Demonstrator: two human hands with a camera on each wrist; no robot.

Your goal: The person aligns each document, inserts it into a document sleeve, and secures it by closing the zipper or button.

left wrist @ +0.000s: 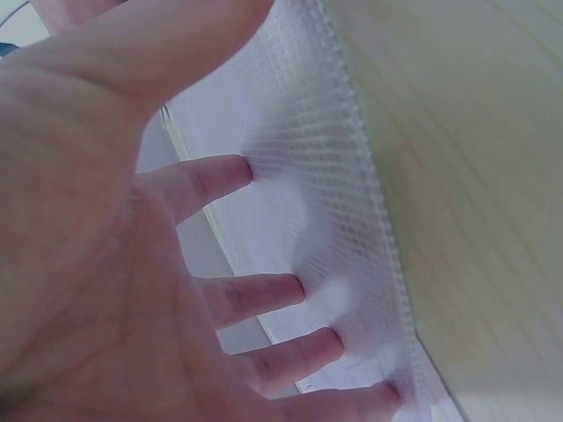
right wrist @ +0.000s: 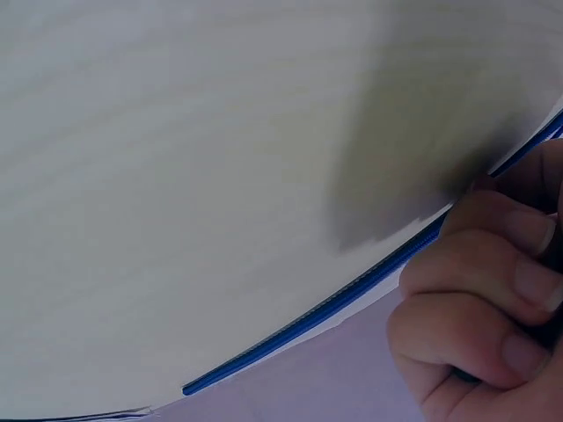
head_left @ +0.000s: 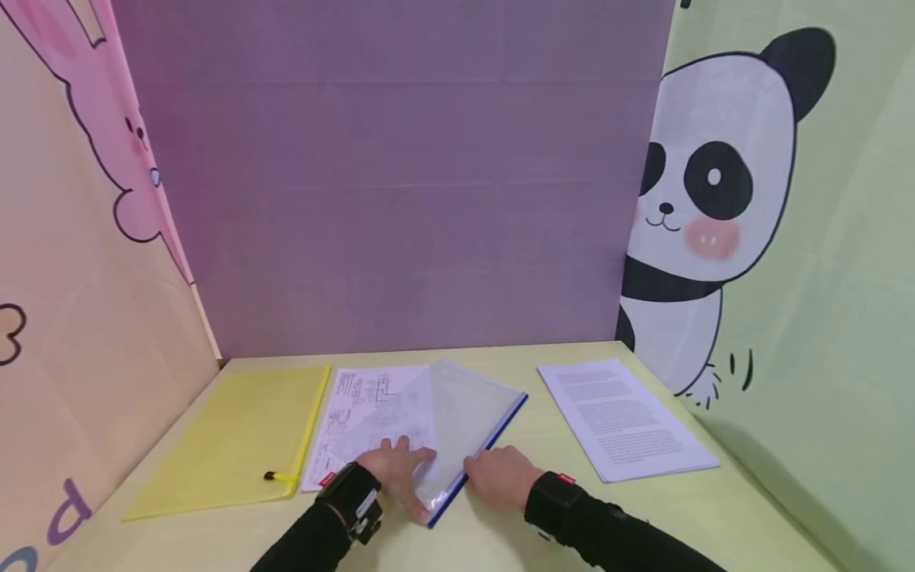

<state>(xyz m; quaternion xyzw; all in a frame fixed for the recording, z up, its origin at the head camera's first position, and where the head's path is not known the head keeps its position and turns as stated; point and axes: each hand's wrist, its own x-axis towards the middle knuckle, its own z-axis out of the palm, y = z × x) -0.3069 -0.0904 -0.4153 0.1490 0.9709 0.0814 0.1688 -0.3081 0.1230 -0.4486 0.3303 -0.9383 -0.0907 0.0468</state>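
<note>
So, at the left of the table (head_left: 229, 548) lies a yellow folder (head_left: 229, 437), its zip pull (head_left: 282, 477) at the near right corner; no print shows through it. Just beside it is a printed sheet (head_left: 360, 405), with the clear folder (head_left: 465, 397) lying slantwise over its right part; I cannot tell whether anything is inside that clear folder. Your left hand (head_left: 396, 474) is spread, fingertips resting on the clear folder and thumb near its near corner. Your right hand (head_left: 503, 477) is curled, pinching the blue edge (head_left: 500, 427) toward its near end. The step in hand looks like working along that edge, so the next move seems to call for a steady left hand. On the right lies printed paper (head_left: 629, 421), apart from both hands.
</note>
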